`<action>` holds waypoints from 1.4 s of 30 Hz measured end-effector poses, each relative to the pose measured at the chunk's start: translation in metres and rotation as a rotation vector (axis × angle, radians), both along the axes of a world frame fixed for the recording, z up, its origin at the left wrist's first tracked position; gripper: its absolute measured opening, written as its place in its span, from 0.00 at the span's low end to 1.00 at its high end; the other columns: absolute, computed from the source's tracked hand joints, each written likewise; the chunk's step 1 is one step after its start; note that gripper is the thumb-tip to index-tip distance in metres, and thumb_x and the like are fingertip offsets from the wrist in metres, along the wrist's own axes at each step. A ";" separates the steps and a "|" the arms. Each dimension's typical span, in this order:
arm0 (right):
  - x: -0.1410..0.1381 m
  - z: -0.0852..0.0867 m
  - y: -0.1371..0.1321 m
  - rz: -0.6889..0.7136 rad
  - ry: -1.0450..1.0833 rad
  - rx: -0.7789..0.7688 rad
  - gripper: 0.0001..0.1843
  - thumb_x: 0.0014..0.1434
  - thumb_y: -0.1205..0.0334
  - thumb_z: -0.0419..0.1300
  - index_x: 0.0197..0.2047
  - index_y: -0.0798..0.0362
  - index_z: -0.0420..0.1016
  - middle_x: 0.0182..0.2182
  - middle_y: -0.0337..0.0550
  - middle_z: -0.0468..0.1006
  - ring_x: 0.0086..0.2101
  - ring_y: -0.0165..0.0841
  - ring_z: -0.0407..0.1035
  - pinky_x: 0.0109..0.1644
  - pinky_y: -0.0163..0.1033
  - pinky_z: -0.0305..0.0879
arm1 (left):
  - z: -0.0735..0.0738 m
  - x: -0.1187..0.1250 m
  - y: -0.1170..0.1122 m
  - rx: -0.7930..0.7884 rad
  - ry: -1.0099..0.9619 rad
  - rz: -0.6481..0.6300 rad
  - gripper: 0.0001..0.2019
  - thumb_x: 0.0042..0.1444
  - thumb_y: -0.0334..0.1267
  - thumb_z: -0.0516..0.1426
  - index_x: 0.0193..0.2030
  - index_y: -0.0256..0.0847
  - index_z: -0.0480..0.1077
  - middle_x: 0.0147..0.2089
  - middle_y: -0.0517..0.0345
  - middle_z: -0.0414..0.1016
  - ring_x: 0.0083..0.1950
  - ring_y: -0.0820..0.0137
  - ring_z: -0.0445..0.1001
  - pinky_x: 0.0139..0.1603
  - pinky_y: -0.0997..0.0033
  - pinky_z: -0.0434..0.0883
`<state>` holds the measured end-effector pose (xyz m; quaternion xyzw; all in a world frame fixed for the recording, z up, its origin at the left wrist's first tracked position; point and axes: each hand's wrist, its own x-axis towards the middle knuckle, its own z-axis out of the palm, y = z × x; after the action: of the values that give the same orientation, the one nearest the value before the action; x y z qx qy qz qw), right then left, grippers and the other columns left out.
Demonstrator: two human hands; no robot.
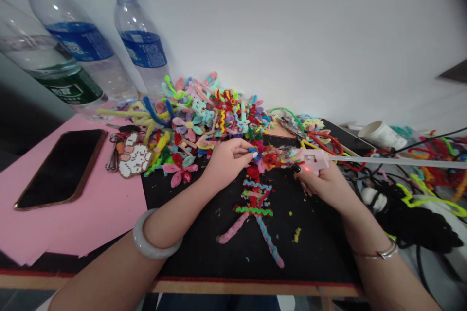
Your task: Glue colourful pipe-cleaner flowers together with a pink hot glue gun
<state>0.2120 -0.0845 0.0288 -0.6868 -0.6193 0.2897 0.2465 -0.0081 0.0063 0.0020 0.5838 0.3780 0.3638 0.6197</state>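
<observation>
My left hand (228, 158) pinches a small pipe-cleaner flower piece (268, 158) at the top of a pipe-cleaner figure (255, 209) lying on the black mat (204, 248). My right hand (324, 182) grips a pink hot glue gun (315, 159) with a white glue stick (401, 161) sticking out to the right; its nozzle points left at the flower piece. A red light glows on the gun.
A heap of coloured pipe-cleaner shapes (207, 116) lies behind the hands. Water bottles (140, 43) stand at the back left. A phone (62, 167) rests on pink paper (91, 214), beside keys with a charm (133, 159). A paper cup (379, 134) and black cables (412, 223) are at right.
</observation>
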 end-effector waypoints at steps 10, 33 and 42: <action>0.002 -0.001 0.000 -0.014 -0.025 0.012 0.18 0.57 0.56 0.53 0.18 0.53 0.61 0.11 0.37 0.67 0.14 0.28 0.61 0.19 0.33 0.56 | 0.000 0.000 -0.001 -0.001 -0.002 -0.003 0.09 0.47 0.37 0.61 0.34 0.36 0.69 0.32 0.54 0.76 0.33 0.70 0.76 0.34 0.69 0.75; 0.001 0.001 0.000 -0.002 -0.108 0.042 0.19 0.57 0.56 0.53 0.17 0.52 0.61 0.10 0.37 0.67 0.15 0.28 0.62 0.20 0.33 0.57 | -0.005 -0.001 0.002 -0.045 -0.040 0.012 0.11 0.46 0.40 0.61 0.35 0.36 0.69 0.32 0.55 0.76 0.34 0.71 0.76 0.34 0.70 0.75; 0.000 0.000 -0.001 -0.017 -0.047 0.029 0.18 0.56 0.55 0.54 0.18 0.52 0.62 0.11 0.37 0.67 0.14 0.28 0.62 0.18 0.33 0.57 | -0.004 -0.001 0.002 -0.039 -0.031 0.016 0.10 0.47 0.39 0.61 0.34 0.36 0.69 0.32 0.55 0.76 0.33 0.71 0.76 0.34 0.71 0.75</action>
<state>0.2121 -0.0855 0.0286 -0.6950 -0.6232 0.2625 0.2444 -0.0092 0.0086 -0.0025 0.5628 0.3802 0.3700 0.6338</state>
